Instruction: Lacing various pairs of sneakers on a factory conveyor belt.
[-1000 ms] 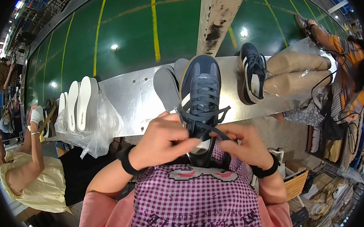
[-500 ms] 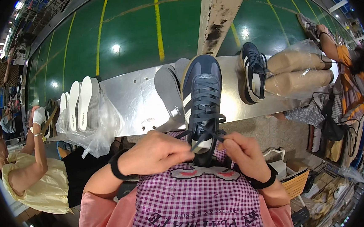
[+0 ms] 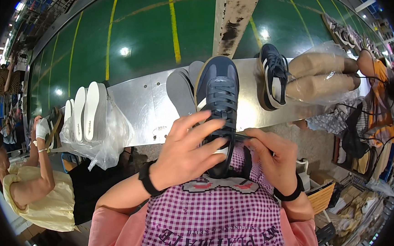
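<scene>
A dark navy sneaker (image 3: pixel 222 95) with lacing points away from me, its heel end near my apron. My left hand (image 3: pixel 193 145) lies over the ankle opening and upper laces, fingers spread and slightly blurred. To the right of the shoe, my right hand (image 3: pixel 275 151) pinches a dark shoelace (image 3: pixel 241 136) between thumb and finger. The lace runs from the shoe's top to that pinch. My left fingers hide part of the tongue and the heel opening.
A metal ledge (image 3: pixel 137 100) borders a green belt (image 3: pixel 142 27); a worn post (image 3: pixel 233 25) rises behind. On the ledge are grey insoles (image 3: pixel 180 92), bagged white insoles (image 3: pixel 92 111), another navy sneaker (image 3: pixel 274 78) and tan foot-shaped forms (image 3: pixel 321 70). Co-workers are at both sides.
My left hand has opened from a pinch and moved right, over the shoe's opening. My right hand has shifted slightly right and up, drawing the lace sideways. The right-hand co-worker's arm has pulled back.
</scene>
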The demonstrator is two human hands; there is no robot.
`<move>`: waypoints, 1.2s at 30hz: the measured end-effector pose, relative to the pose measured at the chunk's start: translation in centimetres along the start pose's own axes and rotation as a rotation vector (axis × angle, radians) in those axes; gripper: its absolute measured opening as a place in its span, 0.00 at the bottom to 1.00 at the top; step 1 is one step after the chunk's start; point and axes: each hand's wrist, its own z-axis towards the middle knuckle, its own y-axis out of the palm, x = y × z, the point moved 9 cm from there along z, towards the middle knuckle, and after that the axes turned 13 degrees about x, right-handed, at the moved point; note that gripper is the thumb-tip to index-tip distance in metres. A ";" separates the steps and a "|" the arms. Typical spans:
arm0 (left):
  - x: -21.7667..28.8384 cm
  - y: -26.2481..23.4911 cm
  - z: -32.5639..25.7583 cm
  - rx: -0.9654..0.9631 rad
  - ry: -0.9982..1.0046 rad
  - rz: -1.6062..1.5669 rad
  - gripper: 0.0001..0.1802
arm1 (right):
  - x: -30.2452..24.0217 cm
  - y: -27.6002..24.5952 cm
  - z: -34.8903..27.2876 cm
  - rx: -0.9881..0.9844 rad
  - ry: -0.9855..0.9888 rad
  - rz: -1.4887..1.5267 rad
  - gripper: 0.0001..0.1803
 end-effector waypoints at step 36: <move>-8.2 3.7 -2.9 -0.273 -0.902 -0.758 0.16 | -3.5 6.6 -0.8 0.146 -0.589 -0.412 0.07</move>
